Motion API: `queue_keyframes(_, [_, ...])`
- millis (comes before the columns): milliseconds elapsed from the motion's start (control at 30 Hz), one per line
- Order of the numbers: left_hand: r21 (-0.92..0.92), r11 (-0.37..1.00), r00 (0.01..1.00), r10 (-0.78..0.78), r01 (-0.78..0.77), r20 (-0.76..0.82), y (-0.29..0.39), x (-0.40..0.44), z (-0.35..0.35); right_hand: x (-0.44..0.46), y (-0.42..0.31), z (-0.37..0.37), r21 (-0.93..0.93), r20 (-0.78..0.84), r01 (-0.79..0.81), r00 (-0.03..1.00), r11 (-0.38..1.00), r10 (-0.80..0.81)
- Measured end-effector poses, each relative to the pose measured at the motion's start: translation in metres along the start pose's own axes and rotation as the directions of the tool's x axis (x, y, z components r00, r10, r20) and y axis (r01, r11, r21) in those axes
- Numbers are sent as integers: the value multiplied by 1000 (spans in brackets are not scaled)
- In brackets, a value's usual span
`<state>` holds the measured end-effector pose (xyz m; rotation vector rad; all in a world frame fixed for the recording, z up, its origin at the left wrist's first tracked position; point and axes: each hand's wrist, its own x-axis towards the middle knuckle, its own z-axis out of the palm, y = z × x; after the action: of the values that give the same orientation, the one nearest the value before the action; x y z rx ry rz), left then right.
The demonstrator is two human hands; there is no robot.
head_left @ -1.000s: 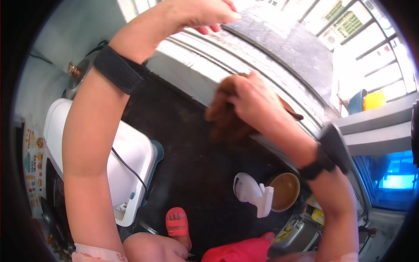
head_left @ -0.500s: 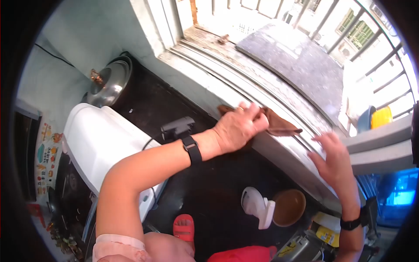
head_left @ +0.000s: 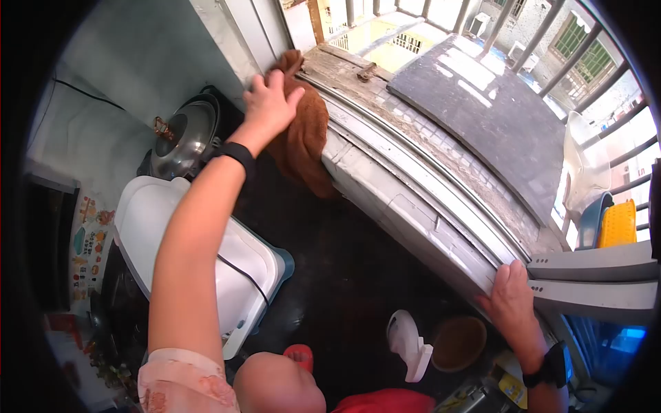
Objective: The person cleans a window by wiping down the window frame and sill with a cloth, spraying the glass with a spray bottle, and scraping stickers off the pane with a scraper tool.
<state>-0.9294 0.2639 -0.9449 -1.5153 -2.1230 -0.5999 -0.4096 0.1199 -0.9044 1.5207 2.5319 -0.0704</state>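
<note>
My left hand (head_left: 270, 107) presses on a brown cloth (head_left: 306, 131) at the far left corner of the window sill, its fingers curved over the top. Much of the cloth hangs down over the sill's inner edge. At the other end of the white sill (head_left: 413, 206), my right hand (head_left: 511, 299) rests on the edge by the window frame, its fingers stretched out and no object in it. Metal sliding tracks (head_left: 427, 172) run along the sill between my hands. Dark bands sit on both wrists.
Left of me are a white plastic box (head_left: 234, 289) with a cord across it and a lidded metal pot (head_left: 180, 141). Below lie a white appliance (head_left: 407, 344) and a round brown bowl (head_left: 459, 344). Outside are a grey slab (head_left: 482, 117), window bars (head_left: 571, 58) and a yellow basket (head_left: 617, 224).
My left hand has moved with the brown cloth from mid-sill to the far left corner. My right hand has come down onto the sill's edge. The view has shifted slightly.
</note>
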Motion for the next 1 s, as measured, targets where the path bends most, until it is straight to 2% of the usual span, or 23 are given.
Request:
queue_keyframes(33, [98, 994, 997, 45, -51, 64, 1, -8, 8, 0, 1, 2, 8, -5, -3, 1000, 1000, 3])
queue_keyframes(67, [0, 995, 992, -95, 96, 82, 6, -6, 7, 0, 2, 4, 16, -7, -6, 1000, 1000, 7])
queue_keyframes(200, [-124, 956, 946, -232, 264, 225, 26, -7, -13, 0, 0, 1, 21, 2, -10, 1000, 1000, 10])
queue_keyframes(367, [-414, 907, 981, 3, 80, 194, 95, -71, -55, 2, -2, -1, 75, 14, -36, 999, 997, 35])
queue_keyframes(400, [-493, 866, 972, 42, 80, 231, 120, -88, -73, 1, -4, -5, 93, 18, -35, 999, 995, 33])
queue_keyframes(433, [-591, 806, 968, 152, -4, 200, 146, -106, -87, 1, -6, -10, 108, 20, -34, 999, 994, 32])
queue_keyframes(467, [-619, 785, 921, 223, 25, 319, 178, -124, -108, 0, -8, -15, 117, 24, -38, 999, 992, 36])
queue_keyframes(567, [-814, 578, 808, 505, -56, 303, 259, -183, -132, -2, -4, -14, 109, -25, 22, 1000, 994, -19])
queue_keyframes(600, [-832, 553, 761, 558, -42, 332, 270, -186, -137, -2, -3, -9, 139, -14, -35, 999, 990, 37])
queue_keyframes(633, [-850, 525, 736, 559, 43, 382, 270, -178, -138, -2, 0, -1, 167, -2, -85, 996, 982, 87])
queue_keyframes(667, [-848, 529, 772, 522, 41, 363, 262, -164, -139, -1, 2, -1, 189, 9, -132, 991, 973, 133])
queue_keyframes(700, [-844, 535, 803, 487, 38, 344, 248, -148, -136, -1, 3, -5, 159, -1, -93, 996, 983, 94])
queue_keyframes(733, [-868, 496, 863, 441, -7, 245, 226, -121, -137, -2, 1, -11, 134, -6, -57, 998, 989, 58])
queue_keyframes(767, [-842, 533, 930, 345, -85, 125, 201, -91, -141, -2, -1, -13, 112, -11, -20, 1000, 993, 21])
queue_keyframes(800, [-786, 615, 966, 238, -67, 104, 172, -59, -142, -2, -3, -10, 105, -29, -23, 999, 994, 26])
queue_keyframes(867, [-622, 778, 995, 70, -95, -65, 107, -6, -119, 0, -3, -4, 34, -43, -11, 999, 999, 12])
queue_keyframes(900, [-444, 894, 997, 27, -59, -78, 70, 12, -93, 0, 0, -2, -9, -45, -14, 999, 1000, 13])
queue_keyframes(933, [-268, 958, 994, -90, 101, 54, 38, 21, -72, -1, 0, 0, -8, -30, -37, 999, 999, 36])
queue_keyframes(967, [-143, 948, 940, -246, 284, 237, 18, 16, -51, 1, -1, 1, -5, -15, -55, 998, 998, 55])
queue_keyframes(1000, [-210, 906, 883, -269, 368, 385, 3, -6, -24, 3, -2, 1, 0, 1, -70, 998, 998, 70])
